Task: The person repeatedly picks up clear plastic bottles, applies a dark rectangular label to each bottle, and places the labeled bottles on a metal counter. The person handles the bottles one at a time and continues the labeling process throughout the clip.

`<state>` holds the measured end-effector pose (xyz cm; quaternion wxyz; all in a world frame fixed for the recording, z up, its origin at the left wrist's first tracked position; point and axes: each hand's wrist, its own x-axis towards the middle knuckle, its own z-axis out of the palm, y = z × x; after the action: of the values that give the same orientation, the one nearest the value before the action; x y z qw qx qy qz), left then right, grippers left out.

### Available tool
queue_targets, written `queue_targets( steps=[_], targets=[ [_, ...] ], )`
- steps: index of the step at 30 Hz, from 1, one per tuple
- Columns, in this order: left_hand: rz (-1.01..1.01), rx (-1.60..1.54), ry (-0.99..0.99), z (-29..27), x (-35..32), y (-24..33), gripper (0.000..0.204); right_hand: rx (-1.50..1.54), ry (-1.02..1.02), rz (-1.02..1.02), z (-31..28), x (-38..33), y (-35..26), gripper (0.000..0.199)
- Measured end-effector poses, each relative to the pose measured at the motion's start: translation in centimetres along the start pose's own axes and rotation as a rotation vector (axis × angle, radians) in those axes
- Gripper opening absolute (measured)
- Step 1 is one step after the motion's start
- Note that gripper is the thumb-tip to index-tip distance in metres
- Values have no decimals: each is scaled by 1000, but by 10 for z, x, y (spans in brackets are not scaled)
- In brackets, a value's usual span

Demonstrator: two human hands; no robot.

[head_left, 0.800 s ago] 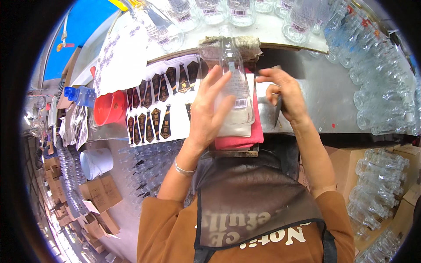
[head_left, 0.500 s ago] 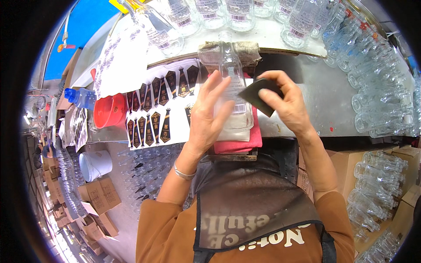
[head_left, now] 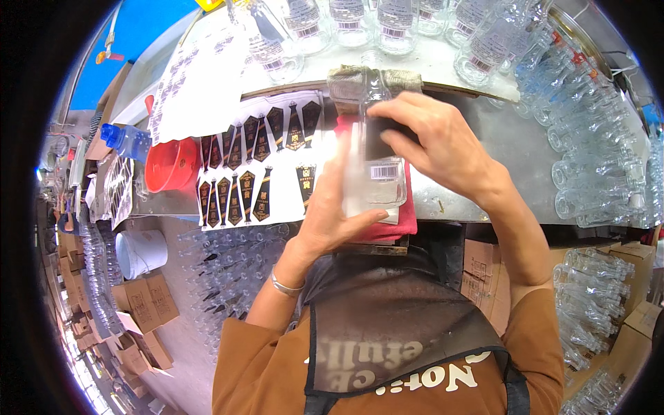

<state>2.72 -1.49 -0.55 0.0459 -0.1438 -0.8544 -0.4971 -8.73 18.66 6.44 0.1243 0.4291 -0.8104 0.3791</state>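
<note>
Clear flat glass bottle (head_left: 374, 160) lying on red cloth (head_left: 408, 207), neck away; dark label (head_left: 380, 138) on face.

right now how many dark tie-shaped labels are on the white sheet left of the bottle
About 13 labels, some may be hidden: a top row of seven running from the red bowl toward the bottle, a lower row of five, and one more near the left hand.
</note>
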Motion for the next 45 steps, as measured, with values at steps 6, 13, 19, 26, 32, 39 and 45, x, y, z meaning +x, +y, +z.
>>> queue_targets(
  steps=[6,13,19,26,32,39,45],
  targets=[
    [-15,-87,96,22,-4,6,131,-114,-160,-42,0,22,-21,12],
    [53,77,225,31,-10,0,119,-277,-42,-203,15,2,-26,14],
    [14,-13,267,32,-4,16,104,-126,1,87,4,11,10,13],
    [25,-120,211,25,-8,0,116,61,-142,-112,10,-20,-28,12],
    [-139,-263,80,15,-15,-9,115,103,96,-136,15,-34,-5,19],
    [-177,-324,26,7,-20,-13,110,260,311,132,6,-34,37,17],
    [-110,-243,66,11,-23,-16,101,416,-11,97,5,-81,-19,23]
  ],
)
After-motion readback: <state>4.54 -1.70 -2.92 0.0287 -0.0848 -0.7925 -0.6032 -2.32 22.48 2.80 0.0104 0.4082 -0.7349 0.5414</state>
